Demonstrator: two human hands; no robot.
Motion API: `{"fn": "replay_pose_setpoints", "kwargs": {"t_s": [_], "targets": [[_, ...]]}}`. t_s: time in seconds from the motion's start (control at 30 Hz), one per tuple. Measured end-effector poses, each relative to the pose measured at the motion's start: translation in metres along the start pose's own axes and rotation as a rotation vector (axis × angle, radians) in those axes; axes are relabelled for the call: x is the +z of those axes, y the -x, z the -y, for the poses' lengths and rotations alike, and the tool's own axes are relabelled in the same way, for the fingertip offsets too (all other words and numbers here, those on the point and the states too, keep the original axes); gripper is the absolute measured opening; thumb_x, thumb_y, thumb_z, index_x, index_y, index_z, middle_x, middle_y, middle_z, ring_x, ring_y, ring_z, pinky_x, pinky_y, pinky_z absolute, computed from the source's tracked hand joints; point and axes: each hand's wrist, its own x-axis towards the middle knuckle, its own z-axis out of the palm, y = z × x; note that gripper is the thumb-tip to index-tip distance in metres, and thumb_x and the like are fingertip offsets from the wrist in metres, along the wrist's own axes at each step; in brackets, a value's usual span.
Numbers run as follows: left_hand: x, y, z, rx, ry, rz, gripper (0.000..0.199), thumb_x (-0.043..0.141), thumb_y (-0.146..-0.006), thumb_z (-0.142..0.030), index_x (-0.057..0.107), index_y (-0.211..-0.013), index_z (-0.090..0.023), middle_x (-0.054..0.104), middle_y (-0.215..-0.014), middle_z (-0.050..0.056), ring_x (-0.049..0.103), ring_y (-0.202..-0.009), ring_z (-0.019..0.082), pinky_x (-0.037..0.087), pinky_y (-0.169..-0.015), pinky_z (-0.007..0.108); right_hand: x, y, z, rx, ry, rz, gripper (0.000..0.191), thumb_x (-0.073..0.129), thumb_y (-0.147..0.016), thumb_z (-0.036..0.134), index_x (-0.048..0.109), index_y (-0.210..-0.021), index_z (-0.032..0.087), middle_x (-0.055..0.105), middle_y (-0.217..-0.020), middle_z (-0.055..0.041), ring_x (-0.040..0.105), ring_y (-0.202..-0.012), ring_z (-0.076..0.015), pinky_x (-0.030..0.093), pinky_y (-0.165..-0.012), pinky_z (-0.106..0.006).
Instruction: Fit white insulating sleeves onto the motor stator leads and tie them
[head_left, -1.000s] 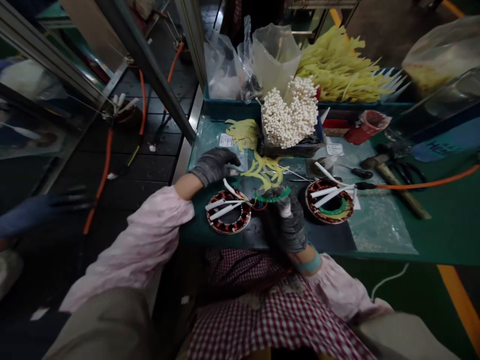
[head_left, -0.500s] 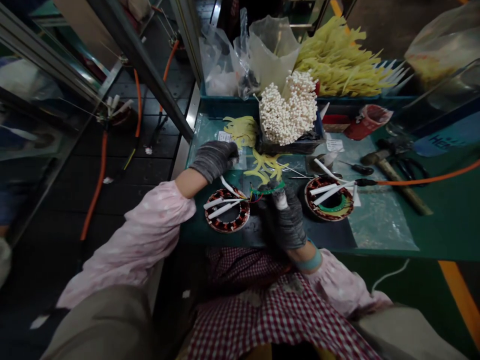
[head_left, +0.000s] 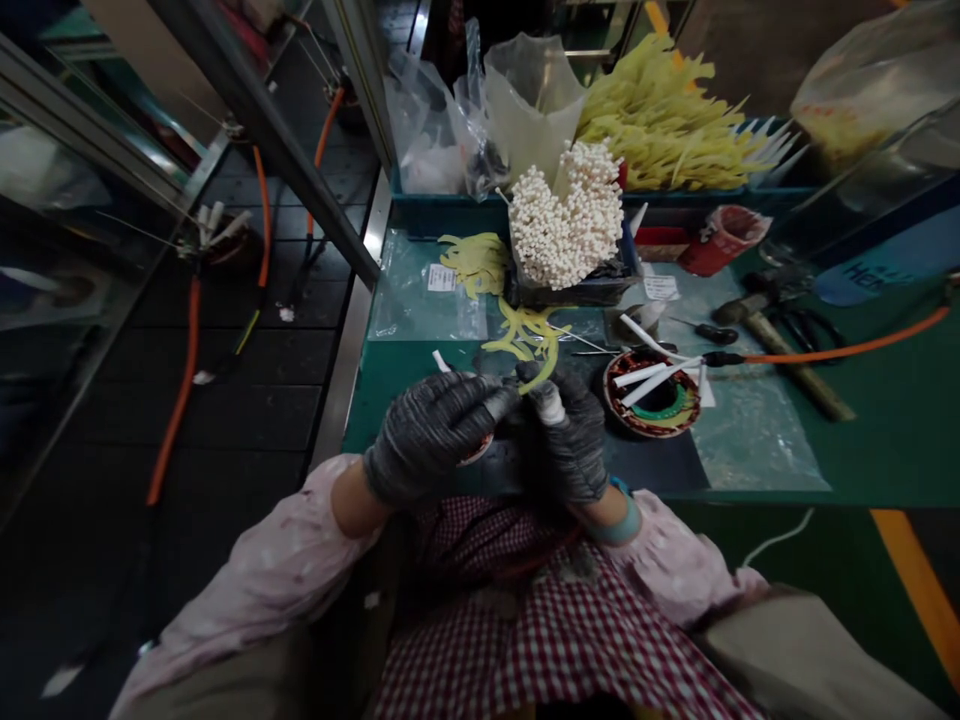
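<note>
"Where's the curved yellow-green strip (head_left: 541, 372)?"

"At my fingertips, between both gloved hands over the green table (head_left: 885, 440). My right hand (head_left: 571, 438) has its fingers closed on it; my left hand (head_left: 429, 432) has its fingers drawn together, but I can't tell whether they pinch anything."

"And the copper-wound rings?"

"The left ring (head_left: 477, 451) is mostly hidden by my left hand. The right ring (head_left: 615, 408) lies just beside my right hand, white sleeves (head_left: 649, 384) across it. Beyond sit loose yellow strips (head_left: 517, 325) and the box of white-tipped sticks (head_left: 574, 295)."
</note>
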Motion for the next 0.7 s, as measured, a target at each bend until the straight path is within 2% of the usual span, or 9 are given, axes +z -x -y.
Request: {"fn": "replay_pose_setpoints", "kwargs": {"t_s": [0.1, 0.2, 0.27, 0.37, 0.43, 0.5, 0.57, 0.63, 0.7], "targets": [[-0.001, 0.003, -0.007, -0.098, 0.097, -0.006, 0.03, 0.067, -0.111, -0.016, 0.076, -0.14, -0.02, 0.088, -0.126, 0.01, 0.086, -0.114, 0.021, 0.072, -0.101, 0.031, -0.007, 0.007, 0.001, -0.065, -0.035, 0.003, 0.045, 0.074, -0.106, 0.072, 0.088, -0.109, 0.029, 0.09, -0.109, -0.0041, 0.084, -0.101, -0.027, 0.069, -0.097, -0.046], [-0.003, 0.004, -0.016, -0.346, 0.261, -0.122, 0.015, 0.078, -0.11, -0.033, 0.076, -0.122, -0.024, 0.09, -0.108, 0.004, 0.087, -0.088, 0.018, 0.071, -0.077, 0.026, -0.008, 0.016, 0.007, -0.156, -0.072, 0.096, 0.032, 0.078, -0.108, 0.062, 0.087, -0.111, 0.032, 0.09, -0.106, -0.0005, 0.085, -0.098, -0.0247, 0.07, -0.092, -0.041], [-0.008, 0.005, -0.019, -0.492, 0.335, -0.163, 0.016, 0.085, -0.106, -0.038, 0.075, -0.109, -0.026, 0.089, -0.098, -0.001, 0.084, -0.077, 0.017, 0.067, -0.067, 0.025, -0.005, 0.019, 0.01, -0.213, -0.096, 0.195, 0.026, 0.076, -0.111, 0.057, 0.086, -0.113, 0.032, 0.089, -0.105, 0.0007, 0.085, -0.094, -0.0224, 0.07, -0.088, -0.037], [-0.018, 0.012, -0.011, -0.685, 0.275, -0.133, 0.021, 0.084, -0.103, -0.046, 0.075, -0.099, -0.028, 0.086, -0.089, -0.003, 0.081, -0.072, 0.018, 0.065, -0.066, 0.029, 0.002, 0.019, 0.007, -0.262, -0.094, 0.26, 0.029, 0.07, -0.115, 0.055, 0.084, -0.112, 0.03, 0.089, -0.103, -0.0005, 0.084, -0.091, -0.0214, 0.071, -0.085, -0.035], [-0.023, 0.021, 0.001, -0.831, 0.274, -0.091, 0.037, 0.086, -0.097, -0.063, 0.077, -0.106, -0.028, 0.085, -0.09, 0.0, 0.081, -0.074, 0.021, 0.066, -0.07, 0.035, 0.004, 0.016, -0.001, -0.261, -0.088, 0.225, 0.035, 0.065, -0.116, 0.06, 0.084, -0.115, 0.03, 0.088, -0.106, -0.0017, 0.084, -0.093, -0.022, 0.072, -0.087, -0.037], [-0.025, 0.03, 0.015, -0.967, 0.335, 0.059, 0.071, 0.09, -0.085, -0.075, 0.075, -0.131, -0.024, 0.088, -0.11, 0.007, 0.085, -0.093, 0.028, 0.07, -0.081, 0.042, 0.003, 0.01, -0.011, -0.219, -0.079, 0.183, 0.044, 0.058, -0.117, 0.065, 0.084, -0.12, 0.029, 0.088, -0.109, -0.0029, 0.084, -0.096, -0.0229, 0.073, -0.094, -0.041], [-0.021, 0.033, 0.028, -1.046, 0.392, 0.28, 0.102, 0.097, -0.072, -0.075, 0.068, -0.152, -0.018, 0.085, -0.13, 0.015, 0.085, -0.112, 0.037, 0.071, -0.092, 0.05, -0.002, 0.002, -0.016, -0.164, -0.057, 0.194, 0.05, 0.054, -0.118, 0.069, 0.085, -0.122, 0.03, 0.088, -0.11, -0.0039, 0.084, -0.1, -0.0238, 0.071, -0.102, -0.045], [-0.012, 0.03, 0.04, -1.042, 0.415, 0.494, 0.102, 0.103, -0.065, -0.066, 0.071, -0.151, -0.02, 0.086, -0.129, 0.015, 0.084, -0.113, 0.04, 0.071, -0.097, 0.052, -0.008, -0.006, -0.015, -0.135, -0.024, 0.248, 0.051, 0.056, -0.117, 0.071, 0.087, -0.12, 0.03, 0.089, -0.11, -0.0042, 0.085, -0.103, -0.0244, 0.07, -0.107, -0.047], [-0.002, 0.024, 0.052, -0.987, 0.408, 0.632, 0.087, 0.105, -0.064, -0.057, 0.078, -0.14, -0.024, 0.088, -0.117, 0.01, 0.085, -0.107, 0.04, 0.07, -0.098, 0.052, -0.013, -0.012, -0.007, -0.144, -0.004, 0.313, 0.046, 0.061, -0.116, 0.068, 0.088, -0.12, 0.031, 0.089, -0.113, -0.0033, 0.085, -0.105, -0.0242, 0.07, -0.107, -0.046]]}}
